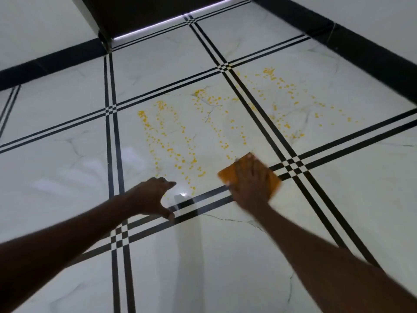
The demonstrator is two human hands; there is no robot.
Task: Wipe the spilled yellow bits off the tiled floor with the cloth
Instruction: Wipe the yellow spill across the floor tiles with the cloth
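Yellow bits (171, 141) lie scattered in streaks over two white marble tiles of the floor (67, 159), on both sides of a black striped joint. An orange cloth (274, 179) lies flat on the tile at the near right edge of the spill. My right hand (250, 179) presses flat on the cloth with fingers spread, and looks motion-blurred. My left hand (153, 195) rests on the floor to the left of the cloth, fingers apart, holding nothing, next to the nearest yellow bits.
Black striped joints (112, 136) cross between the glossy tiles. A black skirting (372, 55) runs along the white walls at the back left and right. A dark doorway with a bright strip (171, 21) is at the top.
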